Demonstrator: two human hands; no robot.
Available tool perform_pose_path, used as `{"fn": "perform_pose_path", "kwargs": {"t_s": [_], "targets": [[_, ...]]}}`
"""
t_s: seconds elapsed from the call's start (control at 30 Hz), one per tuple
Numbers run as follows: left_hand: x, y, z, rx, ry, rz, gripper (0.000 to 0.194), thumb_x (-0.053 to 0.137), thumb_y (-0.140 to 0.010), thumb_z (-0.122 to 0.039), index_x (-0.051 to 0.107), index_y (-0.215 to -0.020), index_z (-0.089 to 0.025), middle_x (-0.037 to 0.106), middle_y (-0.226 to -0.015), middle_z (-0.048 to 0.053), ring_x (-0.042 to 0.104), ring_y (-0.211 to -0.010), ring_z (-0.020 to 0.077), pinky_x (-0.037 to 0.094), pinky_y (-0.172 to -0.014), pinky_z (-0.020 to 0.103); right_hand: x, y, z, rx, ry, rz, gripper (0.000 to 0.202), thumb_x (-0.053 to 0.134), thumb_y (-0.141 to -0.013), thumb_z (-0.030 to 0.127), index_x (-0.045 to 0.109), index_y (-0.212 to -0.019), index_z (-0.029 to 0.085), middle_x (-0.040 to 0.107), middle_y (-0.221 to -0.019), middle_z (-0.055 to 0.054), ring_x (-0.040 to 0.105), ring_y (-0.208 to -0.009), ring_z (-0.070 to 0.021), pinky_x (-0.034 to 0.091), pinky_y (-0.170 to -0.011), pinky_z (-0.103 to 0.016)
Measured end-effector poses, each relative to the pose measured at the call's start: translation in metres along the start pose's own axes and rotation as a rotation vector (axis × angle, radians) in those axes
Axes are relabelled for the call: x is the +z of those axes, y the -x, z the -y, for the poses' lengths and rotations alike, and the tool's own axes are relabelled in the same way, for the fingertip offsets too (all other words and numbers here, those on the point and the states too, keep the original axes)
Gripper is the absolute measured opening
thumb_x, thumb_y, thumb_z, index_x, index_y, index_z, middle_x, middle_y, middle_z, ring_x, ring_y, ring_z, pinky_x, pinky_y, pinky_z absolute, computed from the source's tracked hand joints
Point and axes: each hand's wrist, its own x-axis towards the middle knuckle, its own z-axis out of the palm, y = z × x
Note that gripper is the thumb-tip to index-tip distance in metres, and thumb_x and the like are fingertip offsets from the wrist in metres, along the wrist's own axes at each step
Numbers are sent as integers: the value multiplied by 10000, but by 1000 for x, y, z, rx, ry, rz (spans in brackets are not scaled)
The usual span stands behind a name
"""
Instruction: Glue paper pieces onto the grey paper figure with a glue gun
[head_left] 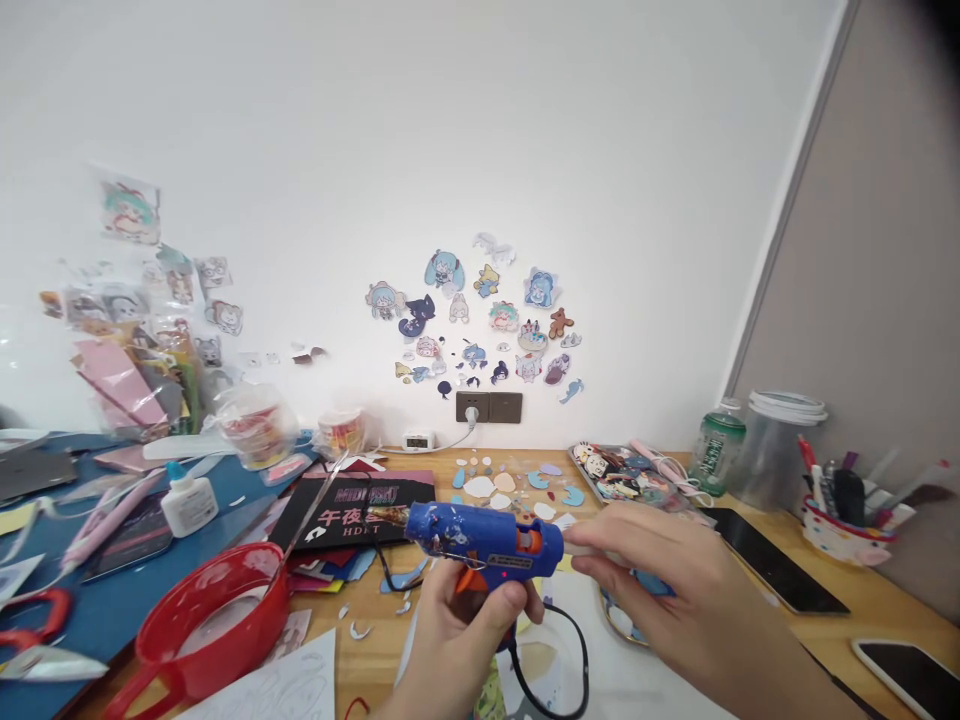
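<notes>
My left hand (480,625) is wrapped round the handle of a blue glue gun (465,540) with an orange trigger. The gun is held level above the table, its nozzle pointing left. Behind the gun, my right hand (660,585) is closed, its thumb and fingers pinching the pale end of a glue stick (576,548) at the rear opening. A black cord (585,660) loops down from the grip. Below my hands lie white paper (637,690) and a blue cut-out with a gold edge (619,620), partly covered by my right hand.
On the left stand a red cup (217,620), a white glue bottle (187,500) and red-handled scissors (34,625). Paper scraps (480,487) lie behind the gun. A pen holder (847,530), phone (911,675) and green bottle (720,445) are at the right.
</notes>
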Motion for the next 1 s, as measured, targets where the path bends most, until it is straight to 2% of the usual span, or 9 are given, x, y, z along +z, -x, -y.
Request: {"fn": "perform_pose_path", "kwargs": {"t_s": [0.3, 0.47, 0.6, 0.7, 0.87, 1.0], "targets": [[-1, 2, -1, -78, -46, 1, 393, 727, -692, -482, 626, -840, -132, 682, -635, 58, 529, -512, 92, 367, -472, 169, -2, -2, 2, -153, 214, -43, 234, 419, -872, 69, 629, -855, 171, 649, -763, -53, 575, -666, -163, 409, -545, -262], [-2, 1, -1, -51, -62, 13, 306, 737, -705, -416, 649, -784, -134, 686, -633, 36, 566, -563, 98, 399, -517, 167, -2, 2, -3, -141, 224, 43, 261, 400, -849, 35, 618, -859, 177, 609, -715, -39, 543, -627, -163, 390, -537, -271], [-2, 2, -1, -65, -23, 31, 307, 728, -717, -415, 650, -832, -142, 690, -640, 32, 575, -560, 96, 408, -513, 161, 2, 3, -4, -116, 190, 61, 200, 401, -896, 106, 583, -895, 190, 604, -722, -25, 551, -643, -161, 393, -542, -272], [-2, 2, -1, -48, 4, 7, 312, 721, -723, -425, 633, -847, -153, 698, -657, 32, 583, -564, 97, 412, -511, 159, 6, 2, -4, -66, 113, 68, 129, 439, -912, 167, 544, -971, 213, 614, -771, -6, 567, -684, -148, 413, -574, -264], [-1, 2, -2, -27, 5, -49, 328, 730, -708, -437, 631, -842, -155, 700, -650, 37, 607, -587, 118, 435, -528, 176, 8, 2, -5, -31, 85, 65, 147, 478, -905, 207, 515, -1041, 247, 635, -842, 14, 592, -749, -142, 438, -622, -264], [-1, 2, -2, -33, -11, -46, 352, 736, -693, -456, 641, -834, -148, 711, -669, 57, 634, -629, 146, 460, -559, 198, 6, 2, -2, -72, 108, -1, 243, 500, -884, 181, 483, -1121, 227, 640, -996, -14, 593, -929, -145, 456, -782, -262]]}}
